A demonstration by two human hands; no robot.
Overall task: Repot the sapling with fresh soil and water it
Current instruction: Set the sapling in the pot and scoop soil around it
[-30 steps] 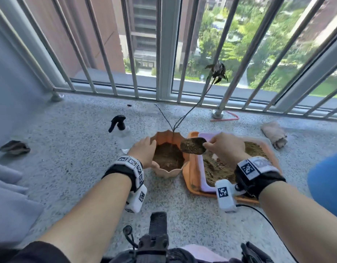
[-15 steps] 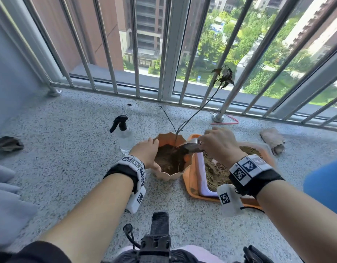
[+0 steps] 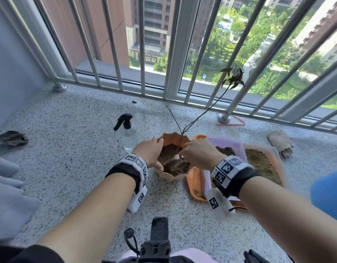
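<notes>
So the small dark trowel (image 3: 178, 165), loaded and level over the tray a second ago, is now being tipped down inside the scalloped terracotta plastic pot (image 3: 170, 174), handle being gripped by the right hand (image 3: 199, 153). Soil is being dumped at the thin bare-stemmed sapling (image 3: 180, 138), standing at the pot's 12 o'clock. The rim at 9 o'clock is being held by the left hand (image 3: 149, 151). Filling looks partway; the clear spray bottle (image 3: 128, 134) at 10 o'clock is being left untouched.
</notes>
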